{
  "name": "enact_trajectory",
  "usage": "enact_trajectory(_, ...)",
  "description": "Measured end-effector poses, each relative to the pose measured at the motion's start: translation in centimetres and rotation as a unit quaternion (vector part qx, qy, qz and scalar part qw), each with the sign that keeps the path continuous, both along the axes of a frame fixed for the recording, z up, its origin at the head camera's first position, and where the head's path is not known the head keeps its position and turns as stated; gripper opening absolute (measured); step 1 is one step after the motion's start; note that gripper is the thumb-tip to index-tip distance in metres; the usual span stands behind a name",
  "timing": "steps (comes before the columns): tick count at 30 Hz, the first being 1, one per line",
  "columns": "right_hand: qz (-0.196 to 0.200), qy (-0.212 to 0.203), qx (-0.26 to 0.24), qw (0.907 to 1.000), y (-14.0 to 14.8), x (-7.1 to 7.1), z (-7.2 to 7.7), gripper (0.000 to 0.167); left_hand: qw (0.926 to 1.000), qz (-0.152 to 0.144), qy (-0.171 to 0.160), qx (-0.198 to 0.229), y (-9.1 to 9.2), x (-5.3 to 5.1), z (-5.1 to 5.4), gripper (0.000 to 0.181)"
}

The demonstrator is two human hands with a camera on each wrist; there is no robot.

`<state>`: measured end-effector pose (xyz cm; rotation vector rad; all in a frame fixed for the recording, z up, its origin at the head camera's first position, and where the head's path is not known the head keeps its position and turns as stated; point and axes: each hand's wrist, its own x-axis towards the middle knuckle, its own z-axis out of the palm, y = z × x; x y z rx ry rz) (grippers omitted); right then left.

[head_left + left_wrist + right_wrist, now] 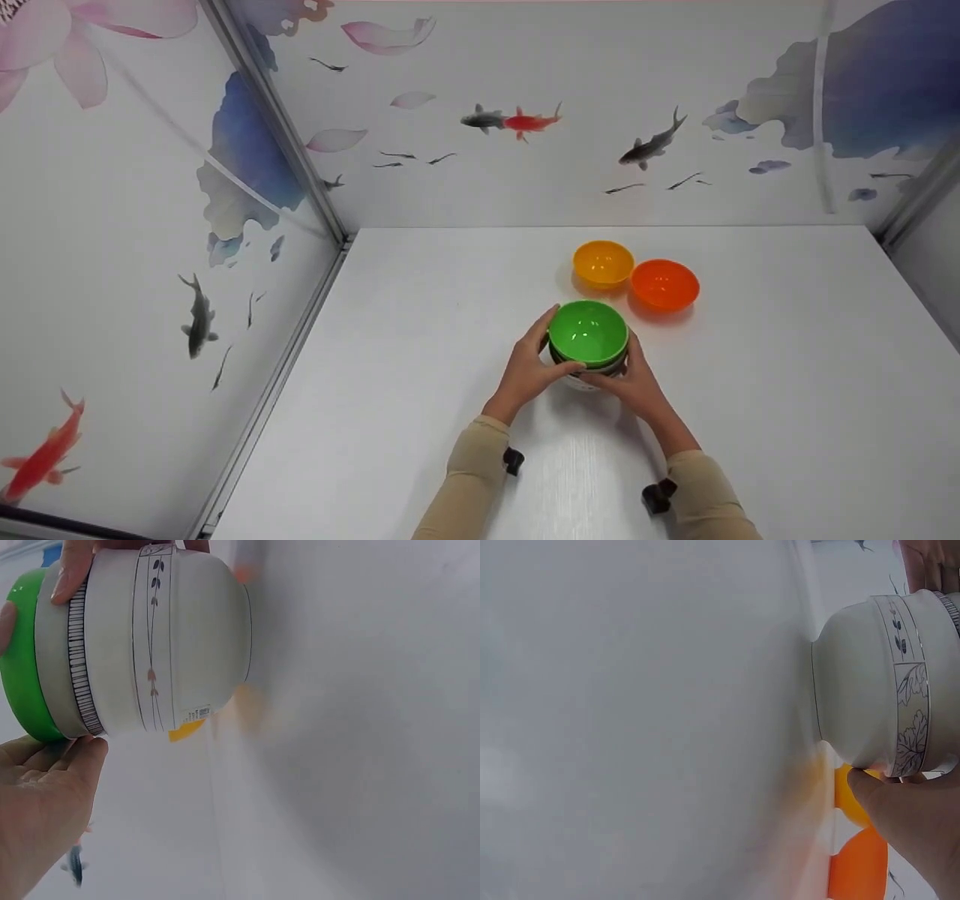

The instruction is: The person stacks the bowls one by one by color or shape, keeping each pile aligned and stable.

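Note:
A stack of nested bowls is between my two hands, with a green bowl [589,332] on top. Below it, white bowls [202,637] carry dark striped and leaf-patterned bands. My left hand [527,373] holds the left side of the stack, thumb at the front near the green rim. From the right, my right hand [636,381] grips the stack, its thumb also in front. The wrist views show the lowest bowl [847,682] with its base at or close to the table; I cannot tell whether it touches. Most fingertips behind the stack are hidden.
A yellow bowl [603,265] and an orange bowl [665,286] stand side by side on the white table [420,300], just behind the stack. A fish-patterned panel [555,180] rises at the back, another [142,225] at the left.

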<state>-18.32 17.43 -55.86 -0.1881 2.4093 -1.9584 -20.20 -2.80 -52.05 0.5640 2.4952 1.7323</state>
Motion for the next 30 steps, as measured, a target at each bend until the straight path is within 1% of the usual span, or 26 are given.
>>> enact_trajectory(8, -0.004, 0.003, -0.002, 1.0, 0.0, 0.0, -0.1, 0.106, 1.0, -0.004, 0.001, 0.005, 0.1, 0.1, -0.1, 0.094)
enact_trajectory(11, -0.005, 0.004, 0.001, 1.0, 0.0, 0.0, -0.1, 0.106, 1.0, -0.002, -0.004, 0.001, 0.2, 0.1, -0.2, 0.095)
enact_trajectory(13, -0.005, 0.006, 0.003, 1.0, 0.0, 0.0, -0.1, 0.107, 0.9999, 0.0, -0.017, -0.002, 0.3, 0.2, -0.4, 0.101)
enact_trajectory(17, -0.004, 0.014, 0.003, 0.9999, 0.1, 0.1, -0.1, 0.109, 0.9987, 0.0, -0.049, -0.012, 0.7, 0.6, -0.7, 0.12)
enact_trajectory(20, -0.004, 0.023, 0.002, 0.9997, 0.1, 0.1, 0.0, 0.108, 0.9979, 0.002, -0.064, -0.008, 1.3, 0.8, -1.0, 0.129)
enact_trajectory(23, -0.003, 0.035, -0.003, 0.9994, 0.2, 0.1, -0.1, 0.105, 0.9973, 0.018, -0.07, 0.016, 2.2, 1.0, -1.3, 0.128)
enact_trajectory(25, -0.001, 0.044, -0.009, 0.999, 0.2, 0.0, -0.2, 0.104, 0.9962, 0.037, -0.07, 0.036, 2.7, 1.1, -1.4, 0.125)
enact_trajectory(27, 0.0, 0.053, -0.01, 0.9985, 0.2, 0.0, -0.3, 0.104, 0.9949, 0.053, -0.066, 0.055, 3.2, 1.1, -1.7, 0.122)
enact_trajectory(30, 0.0, 0.064, -0.005, 0.998, 0.3, -0.1, -0.4, 0.104, 0.9935, 0.069, -0.057, 0.071, 3.6, 1.2, -2.0, 0.119)
